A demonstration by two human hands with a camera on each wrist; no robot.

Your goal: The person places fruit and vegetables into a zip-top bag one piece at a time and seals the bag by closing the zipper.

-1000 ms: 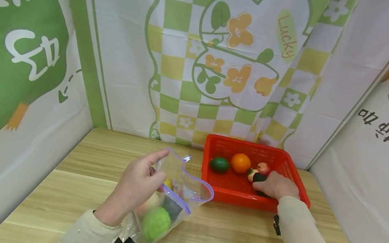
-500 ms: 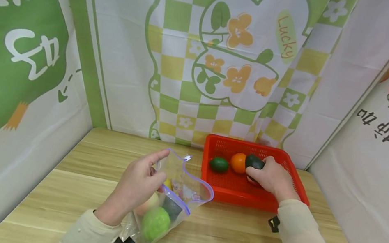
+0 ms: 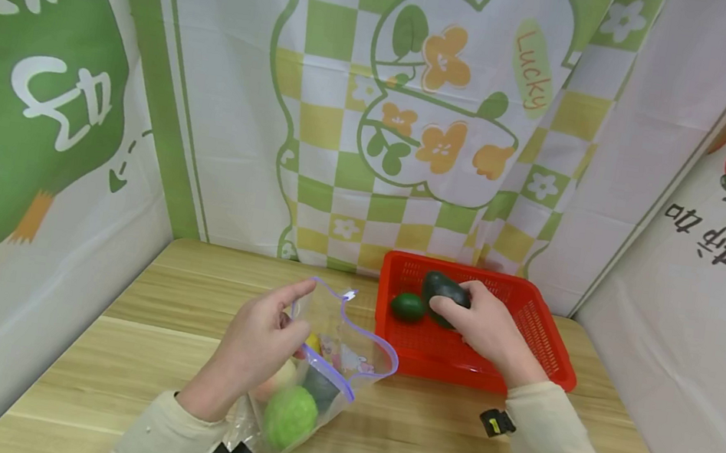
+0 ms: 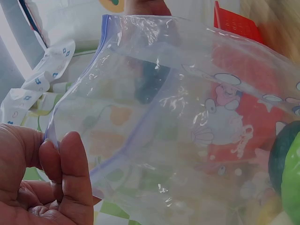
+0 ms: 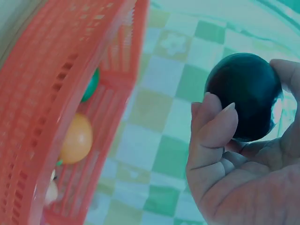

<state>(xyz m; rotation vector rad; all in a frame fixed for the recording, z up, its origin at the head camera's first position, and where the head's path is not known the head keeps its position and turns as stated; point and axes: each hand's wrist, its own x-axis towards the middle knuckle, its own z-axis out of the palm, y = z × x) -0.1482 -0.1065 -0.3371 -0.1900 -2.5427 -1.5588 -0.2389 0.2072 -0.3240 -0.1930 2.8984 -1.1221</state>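
right hand curled round dark avocado, right of frame centre, over red basket | left hand pinching clear bag, lower centre | smooth skin: grip firmly, lift clear, hold bag wide

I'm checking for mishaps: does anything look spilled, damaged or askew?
Nothing stands out: the right hand grips the dark fruit, the left hand pinches the bag, and no spill or damage shows.
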